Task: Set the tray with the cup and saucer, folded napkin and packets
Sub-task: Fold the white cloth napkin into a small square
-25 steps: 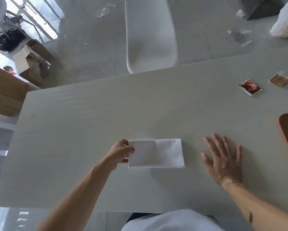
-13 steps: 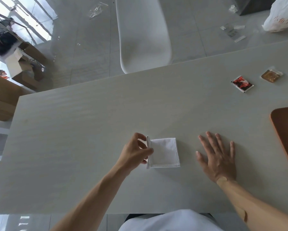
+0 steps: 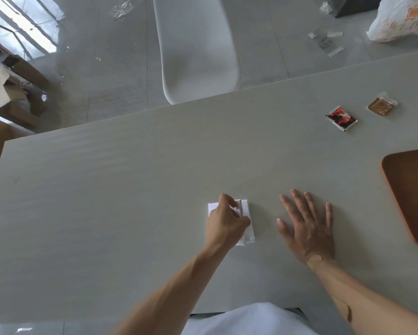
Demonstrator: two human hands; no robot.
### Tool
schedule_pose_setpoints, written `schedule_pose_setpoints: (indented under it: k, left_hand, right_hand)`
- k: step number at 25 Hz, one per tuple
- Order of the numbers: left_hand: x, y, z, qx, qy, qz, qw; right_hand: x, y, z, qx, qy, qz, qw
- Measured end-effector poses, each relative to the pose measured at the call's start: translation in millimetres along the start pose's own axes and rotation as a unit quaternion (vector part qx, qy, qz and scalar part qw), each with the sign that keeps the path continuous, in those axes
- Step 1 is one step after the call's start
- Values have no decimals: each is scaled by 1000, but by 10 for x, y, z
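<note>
Folded over again, the white paper napkin (image 3: 248,222) is now a narrow stack, down from the square of half a second ago, so the folding looks nearly done. From the head camera, the left hand (image 3: 225,224) lies on top of it, grip pinching the fresh fold against the pale grey tabletop (image 3: 130,189). Right hand (image 3: 307,228), just right of the napkin, rests flat with fingers spread. Well right of the napkin: brown wooden tray (image 3: 411,189), red packet (image 3: 341,118), amber packet (image 3: 382,106).

Left hand (image 3: 225,223) curled, right (image 3: 305,228) flat.
</note>
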State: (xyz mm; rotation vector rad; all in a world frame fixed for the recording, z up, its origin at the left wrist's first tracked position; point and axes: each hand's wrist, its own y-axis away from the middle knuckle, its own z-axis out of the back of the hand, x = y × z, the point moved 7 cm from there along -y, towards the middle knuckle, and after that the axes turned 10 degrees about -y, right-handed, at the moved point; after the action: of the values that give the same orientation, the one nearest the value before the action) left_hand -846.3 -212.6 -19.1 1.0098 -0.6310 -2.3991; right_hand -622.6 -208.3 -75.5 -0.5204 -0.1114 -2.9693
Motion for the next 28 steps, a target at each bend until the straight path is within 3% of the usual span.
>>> schedule_pose_setpoints:
  k: [18, 24, 26, 28]
  left_hand:
    - [-9, -251, -357, -10, -79, -6, 997]
    - [213, -5, -239, 41, 110, -26, 993]
    - [367, 43, -76, 13, 171, -29, 985]
    - [501, 40, 121, -55, 177, -48, 982]
  right_hand:
    - [1, -11, 9, -1, 13, 1, 1000]
    - [57, -2, 43, 12, -2, 6, 1000]
    - [117, -46, 118, -7, -35, -8, 999]
    - [339, -78, 261, -74, -81, -14, 994]
